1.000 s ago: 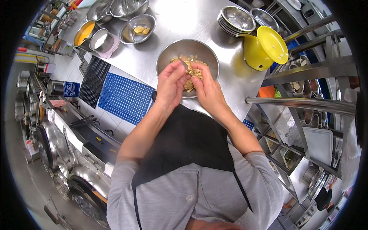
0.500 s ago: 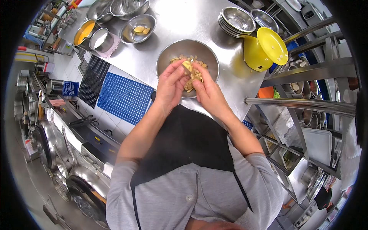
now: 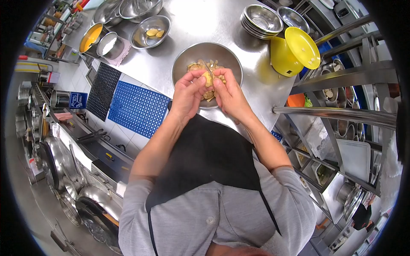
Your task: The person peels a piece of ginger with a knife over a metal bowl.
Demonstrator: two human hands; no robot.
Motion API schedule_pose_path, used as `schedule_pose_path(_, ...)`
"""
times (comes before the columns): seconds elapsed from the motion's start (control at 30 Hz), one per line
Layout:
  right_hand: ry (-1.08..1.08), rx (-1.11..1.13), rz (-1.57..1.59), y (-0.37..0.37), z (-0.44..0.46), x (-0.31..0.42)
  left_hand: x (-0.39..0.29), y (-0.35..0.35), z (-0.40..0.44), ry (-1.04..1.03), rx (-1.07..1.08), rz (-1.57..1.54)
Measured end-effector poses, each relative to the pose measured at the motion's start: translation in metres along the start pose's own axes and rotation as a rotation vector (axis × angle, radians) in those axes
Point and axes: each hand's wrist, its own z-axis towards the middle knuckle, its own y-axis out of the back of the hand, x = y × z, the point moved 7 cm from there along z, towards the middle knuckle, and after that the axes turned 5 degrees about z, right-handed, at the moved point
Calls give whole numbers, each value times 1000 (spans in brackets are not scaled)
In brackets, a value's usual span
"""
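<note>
My left hand (image 3: 188,94) is closed around a pale yellow, partly peeled piece of ginger (image 3: 208,78). Close against it, my right hand (image 3: 231,96) grips a slim metal tool (image 3: 208,67) whose thin end sticks up past the fingers; its exact kind is hard to make out. Both hands are over the near side of a large steel bowl (image 3: 181,56). Brown-skinned ginger pieces (image 3: 196,66) lie inside the bowl, partly hidden by my fingers. A smaller steel bowl (image 3: 139,33) to the left holds a few peeled yellow pieces (image 3: 152,32).
Left on the steel table (image 3: 194,23) are a pot of orange liquid (image 3: 90,37), a pot of white contents (image 3: 110,46) and more bowls. Stacked steel bowls (image 3: 261,21) and a yellow container (image 3: 282,57) stand right, beside a metal rack (image 3: 337,117).
The metal tool has swung to point up and away above the ginger. My right fingers have moved in closer to the piece. The view has shifted slightly.
</note>
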Motion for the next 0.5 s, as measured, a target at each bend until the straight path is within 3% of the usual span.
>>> schedule_pose_path(0.13, -284, 81, 303, 4, 5, -10, 8, 0, -5, 67, 20, 1)
schedule_pose_path(0.23, -264, 52, 229, 5, -2, 0, 6, 1, -5, 98, -23, -54)
schedule_pose_path(0.37, -20, 8, -97, 5, -11, 10, 1, -1, -1, 92, -63, -99)
schedule_pose_path(0.5, 76, -16, -305, -1, -21, 20, -4, -7, -2, 16, -80, 63)
